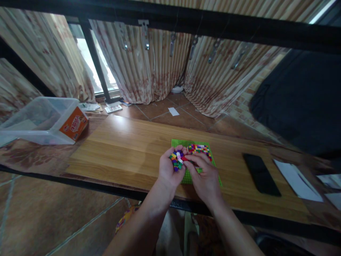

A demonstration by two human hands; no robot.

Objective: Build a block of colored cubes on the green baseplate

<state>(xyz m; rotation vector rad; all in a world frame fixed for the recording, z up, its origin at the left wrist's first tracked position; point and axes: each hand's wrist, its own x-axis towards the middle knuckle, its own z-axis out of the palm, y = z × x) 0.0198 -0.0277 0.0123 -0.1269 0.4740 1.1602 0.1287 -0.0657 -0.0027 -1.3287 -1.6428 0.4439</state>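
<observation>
My left hand [167, 165] is cupped palm up around a small heap of toy building bricks [176, 164] in purple, yellow, green, white and other colours. Over that palm, the thumb and forefinger of my right hand [204, 174] are pinched together on what looks like a red brick [184, 158]. Both hands hover above a green studded baseplate [177, 142] lying on the wooden board. On the far part of the baseplate, rows of multicoloured bricks [198, 147] are fixed; my right hand hides part of them.
A black phone [261, 174] and white paper [297, 179] lie to the right on the wooden board [128, 149] and beside it. At the left stands a clear plastic bin [53, 133] with an orange label. A dark bar with metal clips [145, 33] crosses above, before curtains.
</observation>
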